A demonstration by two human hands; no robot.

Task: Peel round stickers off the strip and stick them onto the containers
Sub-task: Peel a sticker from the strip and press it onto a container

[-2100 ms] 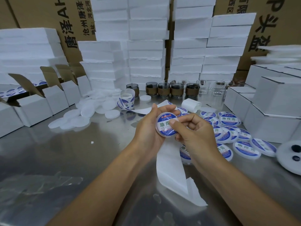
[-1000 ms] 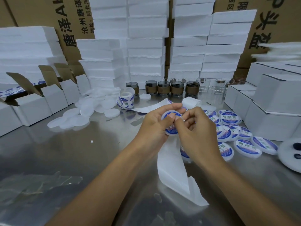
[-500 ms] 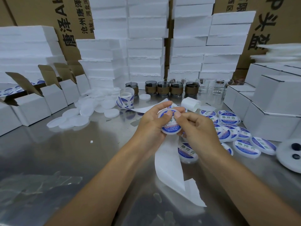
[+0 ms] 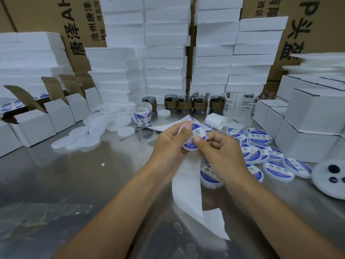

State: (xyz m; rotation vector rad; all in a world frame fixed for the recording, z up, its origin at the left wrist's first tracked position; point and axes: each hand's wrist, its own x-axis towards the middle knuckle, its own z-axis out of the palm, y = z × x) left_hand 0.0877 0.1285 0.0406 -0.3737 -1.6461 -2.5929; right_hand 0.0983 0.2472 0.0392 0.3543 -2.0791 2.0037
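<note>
- Head view, far left: plain white discs (image 4: 97,131) lie in a loose heap on the steel table (image 4: 74,174), well apart from the hands. A swinging elbow could scatter them.
- Behind the heap stands the sticker roll (image 4: 142,116). Its backing strip (image 4: 186,184) trails under the hands and down toward the near edge. A tug on that slack could topple the roll or drag the paper off the table.
- The left hand (image 4: 168,144) curls round the container (image 4: 190,141), which is held above the table between both hands. If that grip loosens, the container drops onto the strip.
- The round sticker (image 4: 195,133) lies on the container's face. Uneven pressure could leave a crease or a lifted edge.
- The right hand (image 4: 220,152) pinches the same container, thumb on the sticker. A sliding thumb could skew the label before it bonds.
- The labelled containers (image 4: 261,152) crowd just right of that wrist. Setting this one down carelessly could knock them into each other.
</note>
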